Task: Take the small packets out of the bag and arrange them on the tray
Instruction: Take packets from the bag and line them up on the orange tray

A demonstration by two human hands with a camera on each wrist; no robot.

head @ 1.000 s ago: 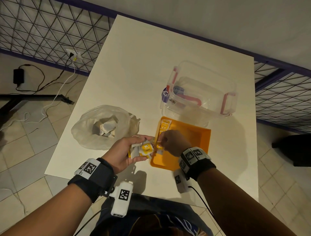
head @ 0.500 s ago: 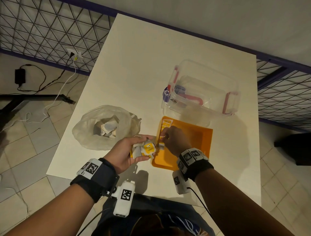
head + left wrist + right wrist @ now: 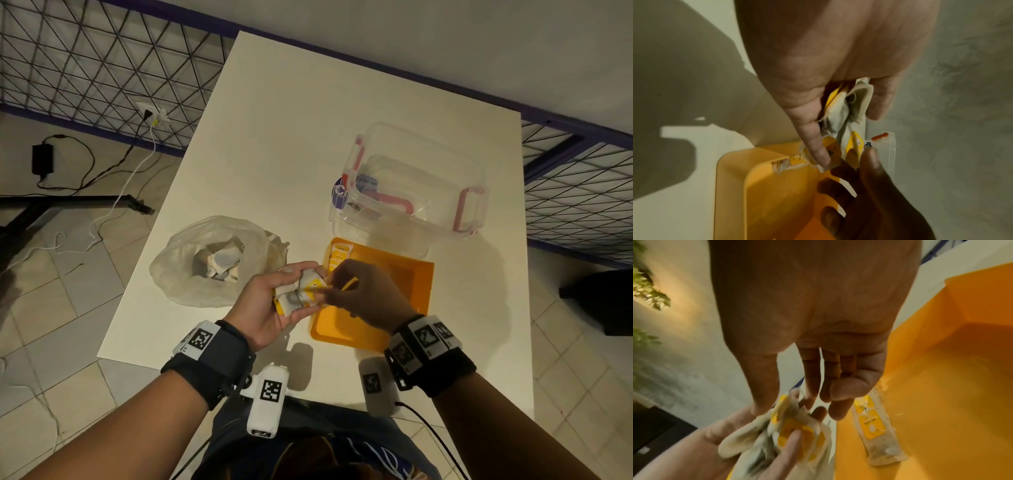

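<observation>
Because the white table (image 3: 342,113) has plenty of bare surface beyond the clear lidded container (image 3: 416,178), room to move is not the constraint; the tight spot is the near left corner of the orange tray (image 3: 423,294), where both hands meet just above its raised rim. To the left, apart from the tray, the translucent plastic bag (image 3: 178,270) lies slumped open with more packets inside. The left hand (image 3: 263,308) curls round a loose bundle of small yellow-and-white packets (image 3: 301,291), thumb pressing on top. The right hand (image 3: 370,298) reaches in with thumb and fingertips closing on the top packet's edge, though the blur leaves it unclear whether the pinch is made. One packet (image 3: 877,431) already lies flat along the tray's left wall. These look light, thin, soft and crinkly, likely to slide against each other, so a pinch at a sealed end seems safest for drawing one free without dragging its neighbours.
</observation>
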